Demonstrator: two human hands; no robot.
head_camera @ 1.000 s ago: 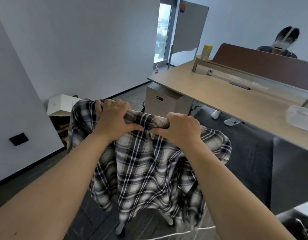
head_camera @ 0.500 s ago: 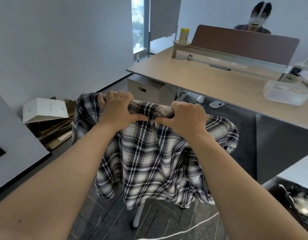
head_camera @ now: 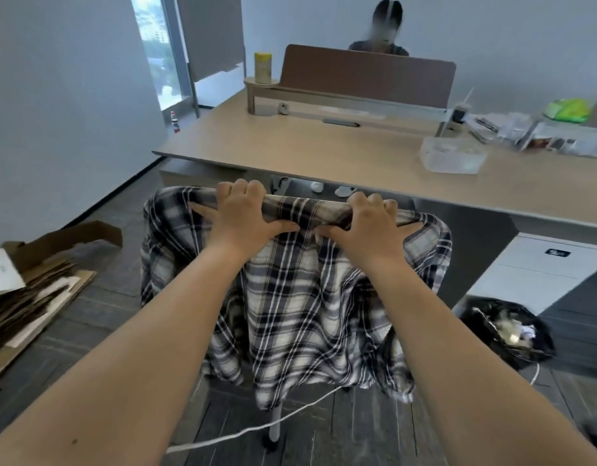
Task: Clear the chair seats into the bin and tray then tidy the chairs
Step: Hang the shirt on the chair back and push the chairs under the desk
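A chair stands in front of me with its back toward me, draped in a black-and-white plaid shirt (head_camera: 297, 297) that hides the backrest and the seat. My left hand (head_camera: 245, 213) and my right hand (head_camera: 366, 223) both grip the top edge of the chair back through the shirt, fingers curled over the far side, thumbs on the near side. One chair leg (head_camera: 274, 428) shows below the cloth. A clear plastic tray (head_camera: 453, 158) sits on the wooden desk (head_camera: 324, 146) beyond the chair. A bin lined with a black bag (head_camera: 509, 331) holding rubbish stands on the floor at the right.
Flattened cardboard (head_camera: 35, 297) is piled on the floor at left. A white cable (head_camera: 257, 428) runs across the floor under the chair. A white drawer cabinet (head_camera: 542, 274) stands right of the chair. Across the desk divider (head_camera: 364, 75) sits another person (head_camera: 381, 35). Clutter lies at the desk's right end.
The chair has turned and moved toward the desk, now facing it squarely. My hands have slid slightly further apart on the top edge. The bin and tray have come into fuller view.
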